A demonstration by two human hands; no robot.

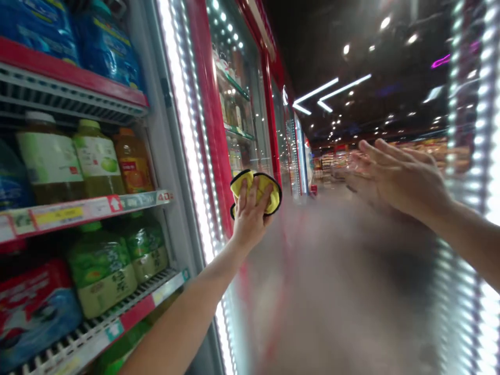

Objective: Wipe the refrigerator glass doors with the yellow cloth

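Note:
My left hand (250, 219) reaches forward from the lower middle, its fingers spread over a yellow cloth (275, 200) with black edging. The bunched cloth lies under the fingers against a glass pane (332, 271), close to the red upright frame behind it. My right hand (406, 179) is raised at the right with fingers stretched out and nothing in it. A blurred double of its fingers shows just to its left, like a reflection in the glass. Whether the right fingertips touch the pane, I cannot tell. The lower part of the pane looks hazy.
At left, cooler shelves (133, 203) hold bottled drinks (99, 156) and green bottles (101, 271). A bright LED strip (183, 130) runs along the cooler's edge; another row of lights (476, 130) glows at right. More red-framed glass coolers (234, 94) stand beyond.

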